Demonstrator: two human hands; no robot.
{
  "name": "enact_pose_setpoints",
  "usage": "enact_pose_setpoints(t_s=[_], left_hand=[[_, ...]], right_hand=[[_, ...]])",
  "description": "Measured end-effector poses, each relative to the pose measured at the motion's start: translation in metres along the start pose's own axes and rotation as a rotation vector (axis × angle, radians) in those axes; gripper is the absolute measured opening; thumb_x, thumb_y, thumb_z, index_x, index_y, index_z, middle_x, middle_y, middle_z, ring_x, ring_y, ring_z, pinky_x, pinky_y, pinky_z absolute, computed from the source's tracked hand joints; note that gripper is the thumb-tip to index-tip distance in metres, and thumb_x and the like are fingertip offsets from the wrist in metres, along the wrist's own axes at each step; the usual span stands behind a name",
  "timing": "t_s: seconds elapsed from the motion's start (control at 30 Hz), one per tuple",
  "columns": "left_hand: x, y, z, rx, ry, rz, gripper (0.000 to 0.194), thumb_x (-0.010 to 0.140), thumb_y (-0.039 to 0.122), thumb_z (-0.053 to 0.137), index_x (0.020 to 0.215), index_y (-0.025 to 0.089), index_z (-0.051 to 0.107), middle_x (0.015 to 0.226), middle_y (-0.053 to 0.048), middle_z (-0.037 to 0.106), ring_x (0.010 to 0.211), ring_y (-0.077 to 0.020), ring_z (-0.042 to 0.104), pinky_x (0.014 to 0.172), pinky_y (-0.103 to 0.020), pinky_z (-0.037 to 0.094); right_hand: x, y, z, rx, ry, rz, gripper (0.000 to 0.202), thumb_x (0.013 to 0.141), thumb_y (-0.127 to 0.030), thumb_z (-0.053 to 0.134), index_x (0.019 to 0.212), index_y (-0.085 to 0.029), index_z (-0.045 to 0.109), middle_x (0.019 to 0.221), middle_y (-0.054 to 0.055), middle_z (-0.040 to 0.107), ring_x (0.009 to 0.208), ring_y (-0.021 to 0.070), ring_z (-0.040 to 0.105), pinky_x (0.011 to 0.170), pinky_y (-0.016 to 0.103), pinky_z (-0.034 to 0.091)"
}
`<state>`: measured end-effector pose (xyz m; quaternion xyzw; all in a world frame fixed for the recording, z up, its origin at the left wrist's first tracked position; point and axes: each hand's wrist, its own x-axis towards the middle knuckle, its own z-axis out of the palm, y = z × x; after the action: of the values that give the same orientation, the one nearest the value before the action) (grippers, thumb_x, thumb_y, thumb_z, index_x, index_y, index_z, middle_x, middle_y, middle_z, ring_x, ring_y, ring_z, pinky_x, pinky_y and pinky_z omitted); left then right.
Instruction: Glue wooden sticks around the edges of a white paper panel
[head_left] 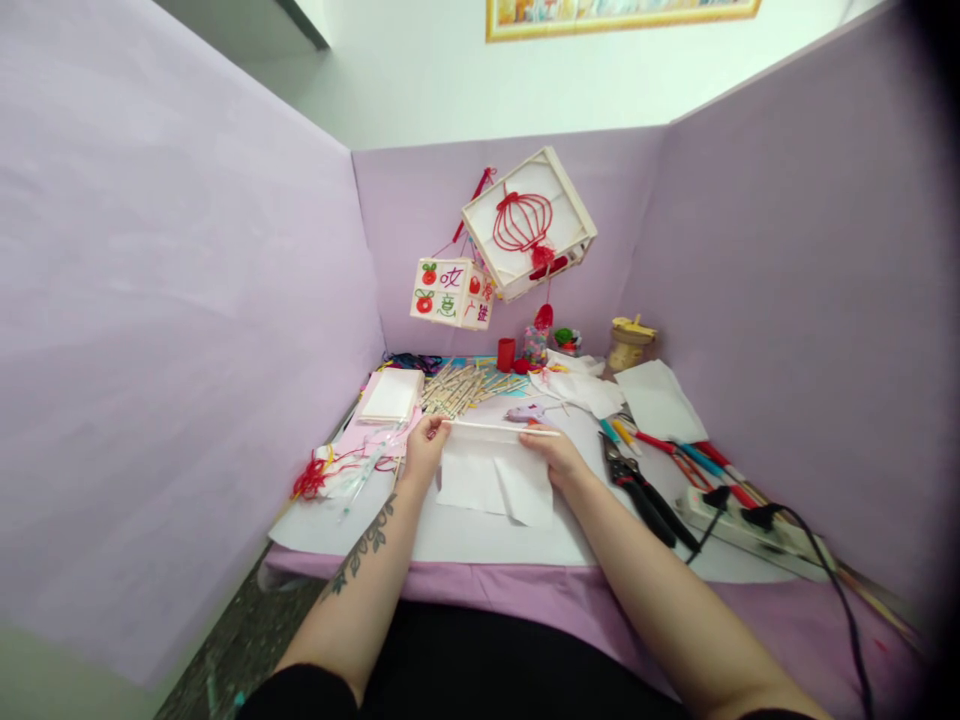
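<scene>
Both hands are on a thin white stick [501, 427] lying crosswise on the tabletop [480, 540]. The left hand [424, 447] has its fingers closed around the stick's left end, and the right hand [550, 452] pinches the right end, fingers curled on it. The stick sits along the far edge of a sheet of white paper [496, 482], which lies flat right under and between the two hands, so paper and stick look to be touching.

Everything else, going off the paper: just beyond it is a pale glue gun [525, 412], and past that a heap of wooden sticks [461, 388]. To the far left of the paper there's a white pad [390, 396] on something pink, and nearer on that side a tangle of red cord [315, 477]. Right of the paper are black-handled cutters [637, 485], then some coloured pens [697, 460], then a power strip [757, 530] with black plugs in it. Further back on that side is another loose white sheet [658, 400].

At the back by the purple wall: a red cup [506, 354], a jar of beads [535, 345] and a spool of twine [630, 344]. Two square paper lanterns hang above it all, a small one [450, 292] with red fruit and characters, and a bigger one [529, 222] with a red lantern drawing.
</scene>
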<state>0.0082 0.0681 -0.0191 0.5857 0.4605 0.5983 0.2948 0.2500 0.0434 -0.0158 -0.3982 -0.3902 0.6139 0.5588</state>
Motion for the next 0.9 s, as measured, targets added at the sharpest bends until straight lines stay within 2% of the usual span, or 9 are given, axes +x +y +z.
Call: enact_pose_setpoints(t_s=[0.13,0.27,0.47,0.73,0.9], left_hand=[[0.004,-0.004,-0.004,-0.043,-0.008,-0.035,0.03,0.074,0.045,0.064,0.08,0.016,0.064,0.075,-0.002,0.062,0.075,-0.0171,0.057,0.071,-0.027,0.043],[0.004,-0.002,-0.003,-0.07,-0.025,-0.035,0.032,0.075,0.043,0.062,0.093,0.017,0.066,0.094,-0.005,0.066,0.088,-0.0183,0.059,0.079,-0.028,0.043],[0.002,-0.001,-0.003,-0.061,-0.018,-0.056,0.023,0.072,0.039,0.062,0.071,0.016,0.062,0.068,0.0,0.058,0.07,-0.0155,0.053,0.069,-0.026,0.041],[-0.004,-0.002,0.014,-0.08,0.155,-0.072,0.018,0.075,0.036,0.054,0.07,0.018,0.053,0.066,0.002,0.05,0.065,-0.0128,0.046,0.064,-0.024,0.037],[-0.004,0.003,0.012,-0.06,0.126,-0.067,0.021,0.077,0.038,0.054,0.071,0.018,0.055,0.066,0.001,0.053,0.066,-0.0147,0.05,0.067,-0.026,0.041]], right_hand=[[0.001,-0.003,-0.003,0.031,0.012,0.004,0.035,0.046,-0.03,0.085,0.076,-0.02,0.07,0.072,0.004,0.071,0.063,0.0249,0.064,0.067,0.039,0.049],[0.002,-0.002,-0.004,0.014,0.007,0.007,0.033,0.047,-0.029,0.084,0.075,-0.019,0.07,0.072,0.006,0.071,0.065,0.0263,0.065,0.067,0.039,0.049],[0.003,0.001,-0.005,0.011,-0.008,0.015,0.032,0.047,-0.028,0.084,0.074,-0.02,0.07,0.071,0.005,0.071,0.062,0.0255,0.064,0.065,0.039,0.049],[0.003,0.007,0.002,0.033,0.015,-0.016,0.03,0.045,-0.028,0.085,0.068,-0.021,0.067,0.067,0.003,0.068,0.058,0.0222,0.061,0.063,0.038,0.048],[0.004,0.005,0.001,0.039,0.024,-0.025,0.031,0.045,-0.027,0.085,0.069,-0.021,0.067,0.067,0.002,0.068,0.059,0.0221,0.061,0.064,0.038,0.048]])
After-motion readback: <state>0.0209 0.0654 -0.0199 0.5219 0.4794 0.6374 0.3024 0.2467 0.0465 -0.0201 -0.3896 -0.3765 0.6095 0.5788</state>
